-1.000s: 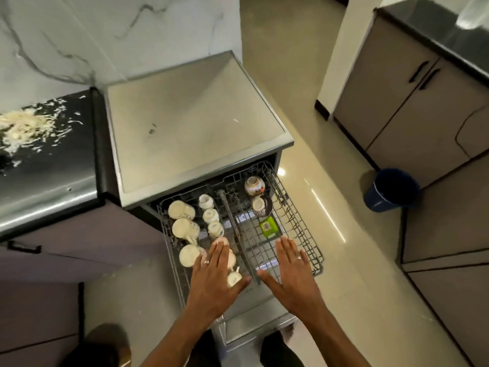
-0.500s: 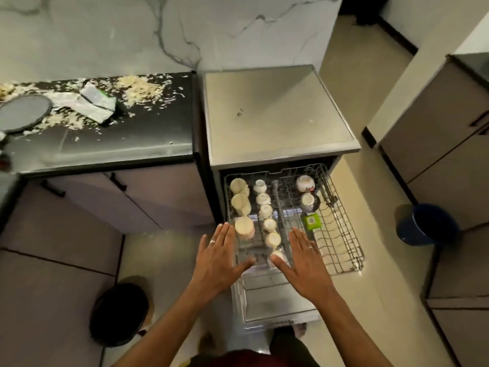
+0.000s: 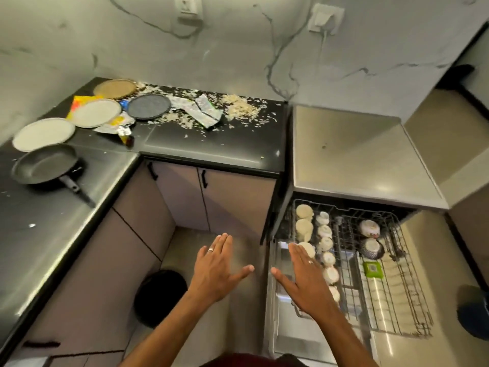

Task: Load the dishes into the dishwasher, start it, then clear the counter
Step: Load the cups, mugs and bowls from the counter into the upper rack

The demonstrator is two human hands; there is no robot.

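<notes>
A: What are the hands doing?

B: Both are spread flat, fingers straight, holding nothing. The left hand (image 3: 215, 268) hovers over the floor; the right hand (image 3: 304, 280) hovers over the near left corner of the pulled-out dishwasher rack (image 3: 412, 308). Each wears one ring.

A: What is in the rack?

B: Just beyond the right hand, three large pale cups (image 3: 304, 229) in one row. Beside them a row of small white cups (image 3: 325, 243); I count six, the nearest partly hidden by the wrist. Farther right, two patterned bowls (image 3: 370, 229) and one green item (image 3: 373, 270).

A: And the desk?

B: Well beyond the left hand, the black desk (image 3: 211, 144) carries four round plates (image 3: 43, 133), one black frying pan (image 3: 45, 165), foil wrappers (image 3: 206, 112) and scattered food scraps (image 3: 243, 108).

A: Anything near the hands?

B: One black bin (image 3: 158, 298) on the floor, just left of the left forearm.
</notes>
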